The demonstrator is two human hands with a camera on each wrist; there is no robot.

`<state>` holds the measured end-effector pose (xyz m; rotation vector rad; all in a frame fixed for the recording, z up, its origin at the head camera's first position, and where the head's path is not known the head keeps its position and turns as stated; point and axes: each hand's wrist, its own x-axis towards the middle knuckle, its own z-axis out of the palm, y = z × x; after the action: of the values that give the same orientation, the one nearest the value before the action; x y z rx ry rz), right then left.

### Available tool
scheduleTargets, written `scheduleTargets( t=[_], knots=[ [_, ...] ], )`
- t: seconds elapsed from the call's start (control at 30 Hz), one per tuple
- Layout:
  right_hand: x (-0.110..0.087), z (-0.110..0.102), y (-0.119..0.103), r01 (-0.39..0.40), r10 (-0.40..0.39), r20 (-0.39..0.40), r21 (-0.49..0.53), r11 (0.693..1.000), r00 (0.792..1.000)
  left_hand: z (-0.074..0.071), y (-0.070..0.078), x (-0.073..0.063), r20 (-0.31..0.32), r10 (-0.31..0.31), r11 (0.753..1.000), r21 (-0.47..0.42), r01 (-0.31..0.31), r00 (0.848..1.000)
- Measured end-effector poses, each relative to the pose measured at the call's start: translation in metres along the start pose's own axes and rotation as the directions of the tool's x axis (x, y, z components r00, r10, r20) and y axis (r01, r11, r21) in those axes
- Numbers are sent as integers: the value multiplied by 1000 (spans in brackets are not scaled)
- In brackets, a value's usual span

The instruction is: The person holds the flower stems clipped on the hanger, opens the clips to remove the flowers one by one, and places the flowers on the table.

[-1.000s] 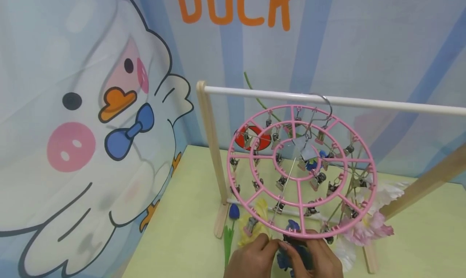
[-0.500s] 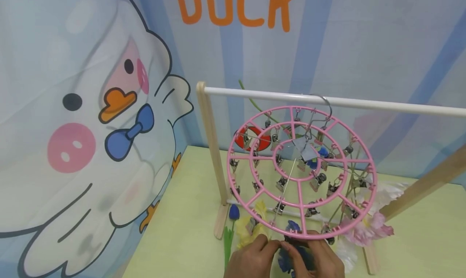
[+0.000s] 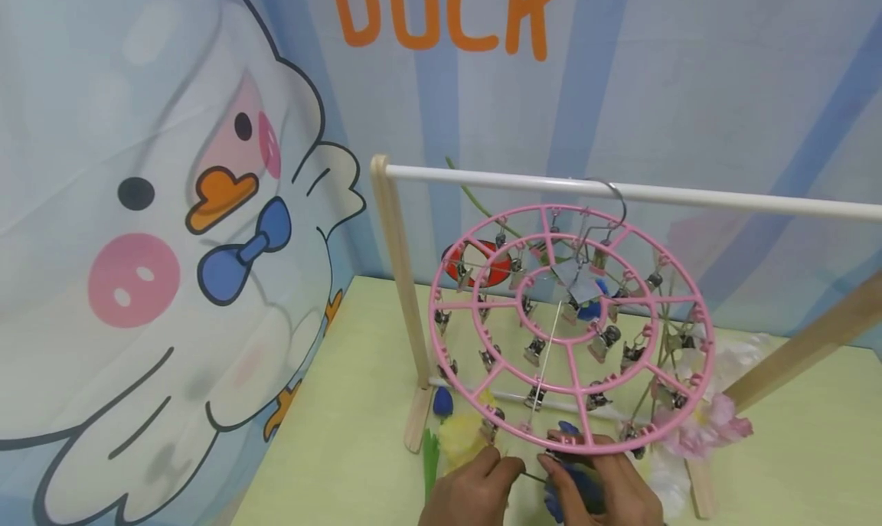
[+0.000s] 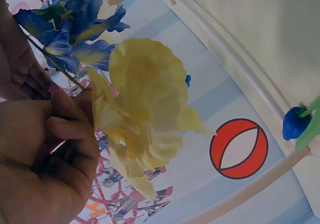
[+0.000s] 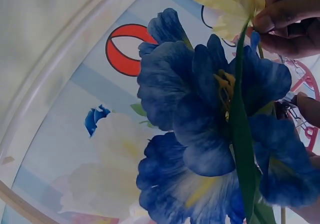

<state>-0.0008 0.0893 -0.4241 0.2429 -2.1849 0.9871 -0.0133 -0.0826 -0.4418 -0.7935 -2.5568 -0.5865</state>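
The left hand (image 3: 472, 489) has its fingers pinching the thin stem (image 4: 62, 70) of a blue flower (image 5: 205, 134). The right hand (image 3: 613, 484) has its fingers gripping a metal clip (image 5: 287, 102) at the near edge of a round pink hanger (image 3: 577, 396); whether the stem sits within that clip cannot be told. The blue flower is located below this edge, beside the right hand. A yellow flower (image 3: 460, 436) is near the left hand. The hanger hooks over a white rail (image 3: 482, 177) above a pale yellow worktop (image 3: 331, 411). Pink petals (image 3: 706, 428) show beside the hanger's right edge.
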Motion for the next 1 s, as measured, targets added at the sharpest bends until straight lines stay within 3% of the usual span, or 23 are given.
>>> scheduleTargets(
  t=[0.53, 0.73, 0.83, 1.0],
  knots=[
    [4, -7, 5, 42, -41, 14, -31, 999, 999, -5, -19, -12, 21, -9, 1000, -11, 9, 1000],
    [4, -6, 3, -2, 1, -15, -38, 999, 1000, -5, -26, -19, -18, -17, 1000, 13, 18, 1000],
    [4, -6, 1, -25, 24, -26, -52, 998, 999, -6, -31, -20, 14, -31, 1000, 7, 31, 999],
    [4, -8, -7, -135, 135, -7, -75, 988, 991, -10, -40, -23, 50, -34, 999, 0, 34, 998]
  ],
)
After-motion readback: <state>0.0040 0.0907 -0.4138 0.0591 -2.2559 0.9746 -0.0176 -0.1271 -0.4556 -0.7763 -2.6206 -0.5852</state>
